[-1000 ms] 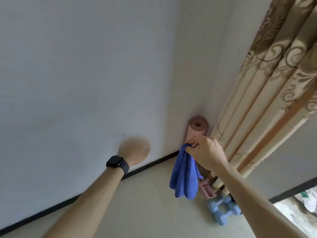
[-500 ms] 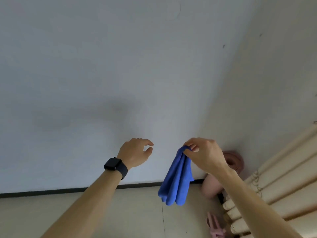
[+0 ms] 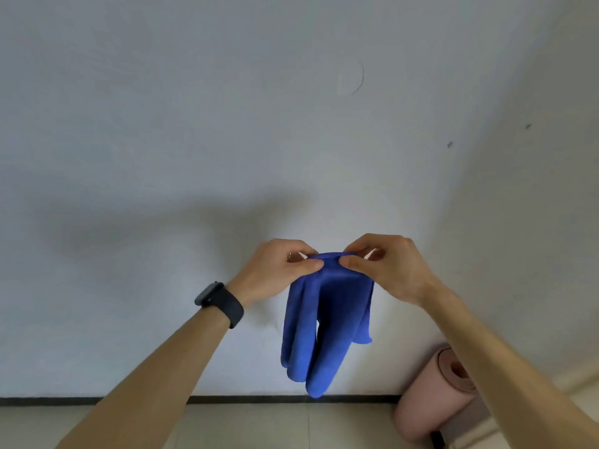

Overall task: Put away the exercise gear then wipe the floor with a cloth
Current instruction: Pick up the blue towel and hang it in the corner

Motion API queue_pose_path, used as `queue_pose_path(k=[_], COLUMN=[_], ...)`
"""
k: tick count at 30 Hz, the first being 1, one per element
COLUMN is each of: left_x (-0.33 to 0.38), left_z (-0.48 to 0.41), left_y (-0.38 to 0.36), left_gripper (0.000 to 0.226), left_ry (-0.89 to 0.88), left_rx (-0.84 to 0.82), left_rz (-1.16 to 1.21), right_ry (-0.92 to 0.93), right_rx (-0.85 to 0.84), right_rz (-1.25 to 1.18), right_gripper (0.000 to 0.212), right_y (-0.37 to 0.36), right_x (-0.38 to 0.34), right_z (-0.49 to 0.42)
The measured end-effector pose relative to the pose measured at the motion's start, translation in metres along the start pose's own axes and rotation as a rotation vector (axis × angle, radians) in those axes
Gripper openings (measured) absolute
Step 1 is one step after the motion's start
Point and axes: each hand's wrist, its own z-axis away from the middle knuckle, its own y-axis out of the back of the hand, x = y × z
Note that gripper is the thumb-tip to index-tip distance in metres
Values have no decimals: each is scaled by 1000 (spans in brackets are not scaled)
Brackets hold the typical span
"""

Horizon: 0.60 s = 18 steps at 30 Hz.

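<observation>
While the blue cloth (image 3: 324,322) hangs in folds from its top edge, both hands pinch that edge side by side, thumbs nearly touching at the middle. The left hand (image 3: 278,270) has thumb and forefinger closed on the hem; the right hand (image 3: 385,267) grips the same hem with its fingers (image 3: 351,262) closed likewise, and neither hand holds anything else. Judged from the grip, the cloth is held high and clear of the floor (image 3: 259,426) so it can be spread or refolded before wiping; the wiping step has not begun. Both forearms reach forward and upward from the lower corners of the view, wrists level, palms turned toward each other. A dark wrist band (image 3: 220,303) sits on the left wrist. The rolled pink mat (image 3: 424,406) stands on end against the wall (image 3: 227,124) at the floor's far right corner, partly hidden behind the right forearm, which suggests the gear is stowed; other gear is not visible. The cloth's lower tip hangs level with the dark skirting line (image 3: 243,399), not touching the floor.
</observation>
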Motion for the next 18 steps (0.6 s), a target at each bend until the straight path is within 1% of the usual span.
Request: queue_pose_path(k=[2,3,5,6,8,11,12,15,18], left_x=[7,11,17,19,19,19,19,16,13], left_z=[-7,-11,-18,-21,-26,-29,-30,-37,-45], left_y=[18,27,43,49,56,55,53,54,53], left_gripper=[9,13,24,27,29,31,30,25,17], left_ry=[43,88,185,202,193,181,177,153,130], left_rx=[-64,-118,-204,-210,-227,-321,-310,-194,-166], left_rz=[-20,-12,57,92,61,-30,-39,-68,-68], right_ry=[12,6,-40,-59,-76,-71,-69,-57,-31], right_rx=[-32,-68,-167,-200,-225,-224,-213,-184,-131], right_rz=[-16,-51,-167,-206,-215,-200,-194,-179,-200], right_gripper=[5,6,13,18,23,26,28,33,23], right_y=[8,12,19,22,23,20,20,21,18], right_x=[-2,-3,-4,-2,3,10,11,13,14], right_z=[-11,-15,-23,-27,-35,-42,-44,-46,-46])
